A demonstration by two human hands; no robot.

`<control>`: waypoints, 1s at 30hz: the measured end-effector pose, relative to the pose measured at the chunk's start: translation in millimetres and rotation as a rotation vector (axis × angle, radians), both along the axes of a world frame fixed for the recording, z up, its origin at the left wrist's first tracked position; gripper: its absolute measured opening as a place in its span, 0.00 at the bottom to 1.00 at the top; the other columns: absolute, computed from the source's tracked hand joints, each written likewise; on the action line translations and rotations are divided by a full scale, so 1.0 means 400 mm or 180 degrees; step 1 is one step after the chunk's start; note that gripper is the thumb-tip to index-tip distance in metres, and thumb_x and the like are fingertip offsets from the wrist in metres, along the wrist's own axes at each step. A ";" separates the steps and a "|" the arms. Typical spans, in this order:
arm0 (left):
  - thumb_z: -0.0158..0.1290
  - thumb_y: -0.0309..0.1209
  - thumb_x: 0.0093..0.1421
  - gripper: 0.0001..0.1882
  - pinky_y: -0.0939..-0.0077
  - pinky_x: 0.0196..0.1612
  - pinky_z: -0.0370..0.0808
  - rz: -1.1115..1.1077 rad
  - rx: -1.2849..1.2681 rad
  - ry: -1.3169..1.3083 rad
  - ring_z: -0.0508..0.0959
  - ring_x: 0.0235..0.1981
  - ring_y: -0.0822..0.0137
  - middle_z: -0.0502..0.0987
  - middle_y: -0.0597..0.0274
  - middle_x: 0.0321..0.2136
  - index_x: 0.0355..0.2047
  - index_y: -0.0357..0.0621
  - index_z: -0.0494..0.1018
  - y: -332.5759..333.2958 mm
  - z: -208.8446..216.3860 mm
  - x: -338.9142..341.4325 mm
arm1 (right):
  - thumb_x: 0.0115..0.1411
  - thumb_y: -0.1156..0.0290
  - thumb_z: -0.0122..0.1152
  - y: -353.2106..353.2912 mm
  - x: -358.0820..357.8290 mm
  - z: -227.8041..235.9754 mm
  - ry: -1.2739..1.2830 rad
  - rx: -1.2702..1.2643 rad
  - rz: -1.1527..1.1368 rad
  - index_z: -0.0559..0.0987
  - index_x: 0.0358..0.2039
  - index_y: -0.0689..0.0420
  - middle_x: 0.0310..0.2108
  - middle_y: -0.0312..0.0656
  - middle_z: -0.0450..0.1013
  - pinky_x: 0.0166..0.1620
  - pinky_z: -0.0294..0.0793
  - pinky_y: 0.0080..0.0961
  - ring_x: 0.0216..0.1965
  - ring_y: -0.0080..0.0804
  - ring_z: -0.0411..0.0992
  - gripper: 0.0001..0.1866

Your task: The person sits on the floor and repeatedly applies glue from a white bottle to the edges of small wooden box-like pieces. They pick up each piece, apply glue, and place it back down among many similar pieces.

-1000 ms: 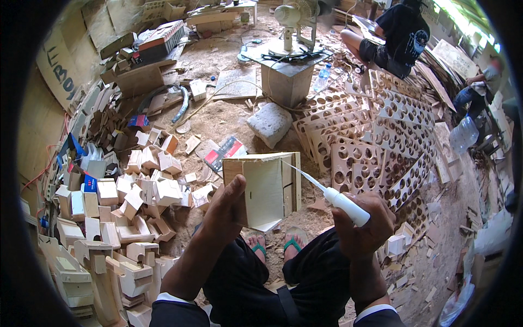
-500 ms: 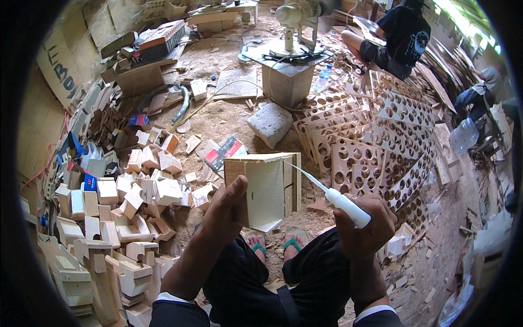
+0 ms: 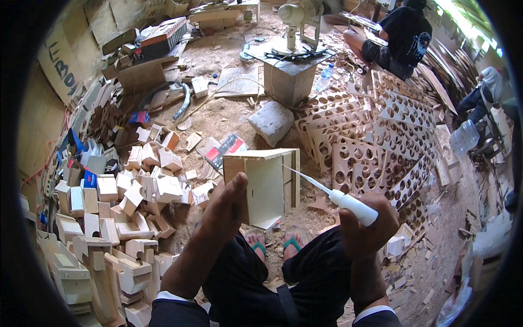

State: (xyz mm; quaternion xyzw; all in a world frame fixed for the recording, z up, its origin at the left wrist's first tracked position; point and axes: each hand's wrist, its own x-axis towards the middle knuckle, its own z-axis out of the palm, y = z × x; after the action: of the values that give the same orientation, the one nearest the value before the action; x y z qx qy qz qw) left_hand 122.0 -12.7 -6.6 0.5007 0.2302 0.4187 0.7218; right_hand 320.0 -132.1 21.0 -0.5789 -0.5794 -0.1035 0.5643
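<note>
A small pale wooden box [image 3: 265, 188] is held up in front of me, above my knees. My left hand [image 3: 224, 204] grips it by its left side, thumb on the near edge. In my right hand [image 3: 373, 223] is a white glue bottle [image 3: 355, 208] with a long thin nozzle. The bottle tilts so that its nozzle points up and left. Its thin tip lies close to the upper right part of the box; whether it touches the wood, I cannot tell. My right fingers wrap round the bottle and are partly hidden behind it.
Many small wooden boxes [image 3: 166, 188] lie heaped at the left. Sheets with round holes [image 3: 392, 128] are stacked at the right. A stone block [image 3: 271, 122] sits ahead, before a stand [image 3: 289, 76] carrying a fan [image 3: 291, 16]. One person [image 3: 406, 38] sits at the far right, another [image 3: 485, 92] nearer the edge.
The glue bottle and my right hand have shifted slightly right and down, and the nozzle tip is lower. The box has turned a little and shows more of its inside.
</note>
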 end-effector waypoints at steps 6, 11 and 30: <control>0.58 0.45 0.56 0.32 0.74 0.43 0.72 0.0594 -0.0291 0.0226 0.74 0.38 0.71 0.73 0.58 0.37 0.51 0.35 0.62 0.030 -0.033 -0.031 | 0.50 0.60 0.71 -0.001 0.024 -0.021 0.0400 -0.0503 0.0678 0.77 0.24 0.60 0.20 0.40 0.75 0.25 0.71 0.21 0.20 0.25 0.73 0.16; 0.68 0.46 0.45 0.44 0.73 0.47 0.72 0.0519 -0.0060 0.0234 0.74 0.43 0.70 0.73 0.57 0.42 0.55 0.34 0.60 0.037 -0.035 -0.052 | 0.49 0.60 0.71 0.004 0.032 -0.031 0.0370 -0.0636 0.0942 0.78 0.24 0.60 0.19 0.40 0.75 0.24 0.68 0.20 0.19 0.23 0.71 0.16; 0.68 0.46 0.43 0.44 0.75 0.44 0.73 0.0504 -0.0051 0.0237 0.75 0.40 0.71 0.73 0.60 0.39 0.53 0.35 0.61 0.037 -0.035 -0.048 | 0.47 0.65 0.73 0.009 0.031 -0.029 0.0027 -0.0862 0.1064 0.78 0.25 0.60 0.21 0.42 0.77 0.23 0.70 0.18 0.20 0.24 0.74 0.13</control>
State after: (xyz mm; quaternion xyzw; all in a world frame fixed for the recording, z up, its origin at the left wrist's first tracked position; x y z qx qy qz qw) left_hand 102.7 2.1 -20.7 0.4903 0.2991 0.4538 0.6813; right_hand 332.3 -128.4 9.3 -0.5457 -0.6736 0.0727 0.4931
